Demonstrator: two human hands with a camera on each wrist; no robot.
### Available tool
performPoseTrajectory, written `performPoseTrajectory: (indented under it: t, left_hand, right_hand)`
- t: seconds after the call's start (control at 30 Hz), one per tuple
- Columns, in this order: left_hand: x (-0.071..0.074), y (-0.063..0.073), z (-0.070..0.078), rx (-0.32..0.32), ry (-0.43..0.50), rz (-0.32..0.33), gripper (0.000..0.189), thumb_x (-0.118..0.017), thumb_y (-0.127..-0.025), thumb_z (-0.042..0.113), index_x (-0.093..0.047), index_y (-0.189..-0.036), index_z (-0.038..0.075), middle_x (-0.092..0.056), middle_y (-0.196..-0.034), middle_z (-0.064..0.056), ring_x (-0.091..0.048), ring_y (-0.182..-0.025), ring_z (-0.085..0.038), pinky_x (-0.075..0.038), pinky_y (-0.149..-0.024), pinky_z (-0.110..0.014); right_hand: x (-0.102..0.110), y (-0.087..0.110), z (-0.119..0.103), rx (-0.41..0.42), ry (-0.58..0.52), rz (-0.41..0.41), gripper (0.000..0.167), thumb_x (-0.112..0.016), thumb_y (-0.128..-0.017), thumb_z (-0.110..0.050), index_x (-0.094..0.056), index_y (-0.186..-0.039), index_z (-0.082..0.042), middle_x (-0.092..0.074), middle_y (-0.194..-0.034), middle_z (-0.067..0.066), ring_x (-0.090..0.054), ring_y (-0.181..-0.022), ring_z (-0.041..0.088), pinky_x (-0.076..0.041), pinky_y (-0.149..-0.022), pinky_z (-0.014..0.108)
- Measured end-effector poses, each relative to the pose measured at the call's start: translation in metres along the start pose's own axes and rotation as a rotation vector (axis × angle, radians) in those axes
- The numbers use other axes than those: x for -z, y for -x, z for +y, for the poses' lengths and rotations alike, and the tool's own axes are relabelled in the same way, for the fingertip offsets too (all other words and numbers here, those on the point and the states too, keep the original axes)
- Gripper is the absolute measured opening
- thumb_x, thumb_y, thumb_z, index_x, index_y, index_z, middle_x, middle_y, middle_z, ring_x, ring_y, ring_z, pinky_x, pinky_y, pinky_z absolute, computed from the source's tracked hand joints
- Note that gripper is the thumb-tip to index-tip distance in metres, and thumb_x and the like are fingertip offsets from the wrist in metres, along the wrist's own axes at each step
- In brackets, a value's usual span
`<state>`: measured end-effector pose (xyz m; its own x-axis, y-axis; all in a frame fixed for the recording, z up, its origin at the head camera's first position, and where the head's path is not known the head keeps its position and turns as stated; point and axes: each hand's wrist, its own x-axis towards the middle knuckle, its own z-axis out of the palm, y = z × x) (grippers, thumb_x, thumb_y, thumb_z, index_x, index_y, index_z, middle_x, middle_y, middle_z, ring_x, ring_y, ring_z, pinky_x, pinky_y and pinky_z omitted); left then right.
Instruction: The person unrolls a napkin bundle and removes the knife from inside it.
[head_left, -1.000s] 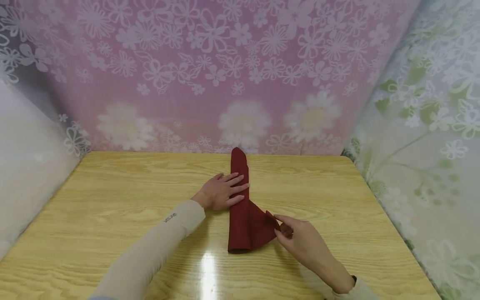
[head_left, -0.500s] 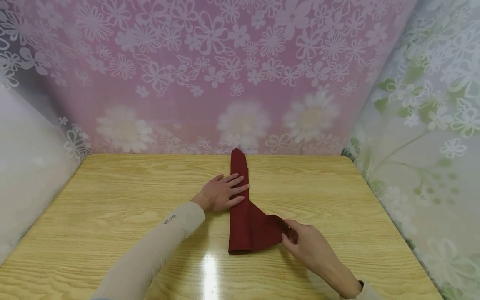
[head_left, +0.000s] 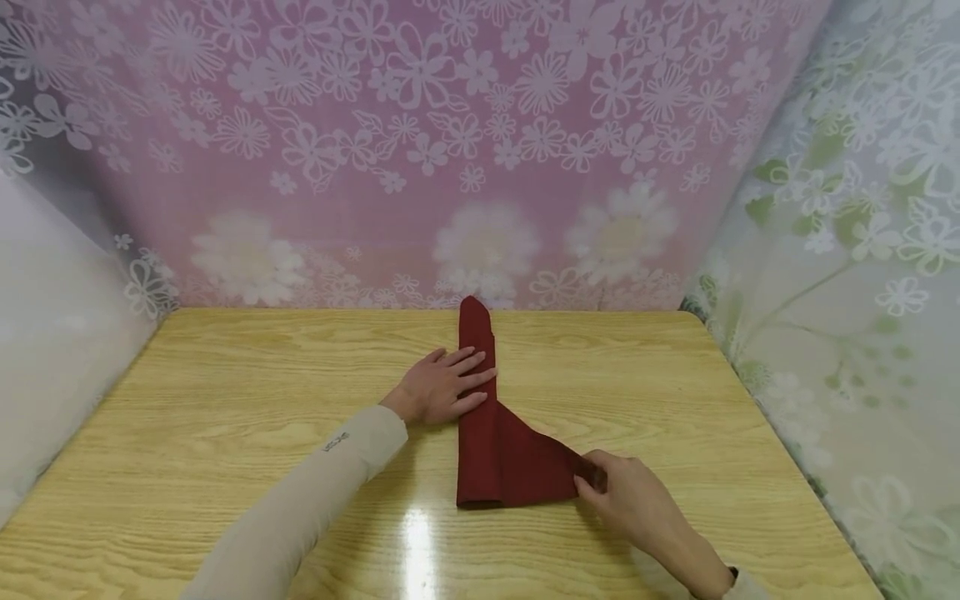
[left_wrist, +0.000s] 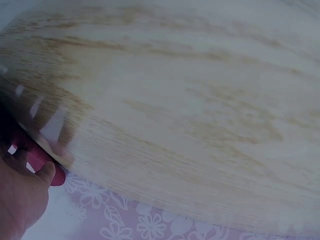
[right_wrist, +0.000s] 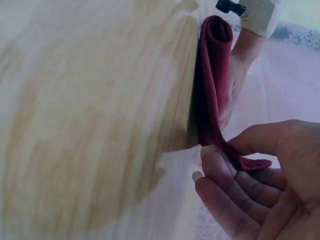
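Observation:
A dark red cloth (head_left: pixel 477 467) lies lengthwise on the table, folded into a narrow strip with a flap spread out to the right at its near end. My left hand (head_left: pixel 438 387) rests flat across the strip's middle, fingers straight and spread. Between thumb and fingers, my right hand (head_left: pixel 641 504) pinches the outer corner of the flap. In the right wrist view the near end of the cloth (right_wrist: pixel 212 65) shows a rolled, layered edge, and the held corner sticks out past the thumb. The left wrist view catches only part of the left hand (left_wrist: pixel 22 200) and a bit of cloth (left_wrist: pixel 58 178).
The wood-grain table (head_left: pixel 247 392) extends to both sides of the cloth. A pink flowered backdrop (head_left: pixel 337 167) stands along its far edge, touching or close to the cloth's far tip. A pale flowered sheet (head_left: pixel 847 333) borders the right side.
My right hand has drawn the flap's corner outward to the right and slightly toward me, so the curled flap now spreads flatter and wider. The left hand has stayed in place.

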<state>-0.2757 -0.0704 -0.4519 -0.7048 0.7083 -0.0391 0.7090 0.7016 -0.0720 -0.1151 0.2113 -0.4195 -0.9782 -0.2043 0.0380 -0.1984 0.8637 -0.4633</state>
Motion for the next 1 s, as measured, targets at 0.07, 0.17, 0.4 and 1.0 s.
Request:
performPoseTrajectory:
  t: [0.07,0.17,0.4,1.0]
  left_hand:
    - [-0.0005,-0.0004,-0.0005,0.004,-0.005,0.004,0.055,-0.020,-0.101,0.056,-0.027,-0.151,0.034,-0.020,-0.157,0.003,-0.014,-0.144,-0.017,-0.020,-0.112,-0.046]
    - [-0.0003,-0.0003,-0.0006,0.002,-0.007,0.007,0.054,-0.022,-0.101,0.055,-0.028,-0.151,0.034,-0.021,-0.157,0.003,-0.016,-0.143,-0.017,-0.020,-0.112,-0.046]
    - [-0.0020,0.0007,0.0011,-0.009,0.032,0.003,0.054,-0.022,-0.101,0.055,-0.028,-0.151,0.034,-0.021,-0.157,0.003,-0.015,-0.143,-0.016,-0.019,-0.112,-0.047]
    - [-0.0023,-0.0001,-0.0012,0.011,0.040,-0.002,0.054,-0.021,-0.101,0.055,-0.026,-0.151,0.036,-0.019,-0.157,0.005,-0.013,-0.144,-0.014,-0.017,-0.113,-0.046]
  right_hand:
    - [-0.0010,-0.0008,0.0015,0.000,0.008,0.001,0.013,-0.072,-0.083,-0.012,-0.069,-0.095,-0.008,-0.055,-0.064,-0.014,-0.049,-0.055,-0.001,-0.044,-0.052,0.022]
    - [-0.0028,-0.0015,0.0027,-0.009,0.034,-0.008,0.019,-0.073,-0.082,-0.014,-0.069,-0.099,-0.007,-0.054,-0.063,-0.014,-0.048,-0.055,0.000,-0.043,-0.052,0.022]
    - [-0.0069,0.0013,0.0038,-0.056,0.083,-0.043,0.034,-0.075,-0.082,-0.019,-0.066,-0.113,-0.011,-0.051,-0.064,-0.014,-0.045,-0.052,0.002,-0.040,-0.049,0.024]
    - [-0.0087,0.0011,0.0062,-0.023,0.205,-0.019,0.033,-0.076,-0.080,-0.029,-0.065,-0.111,-0.022,-0.044,-0.058,-0.018,-0.040,-0.045,0.003,-0.034,-0.040,0.025]
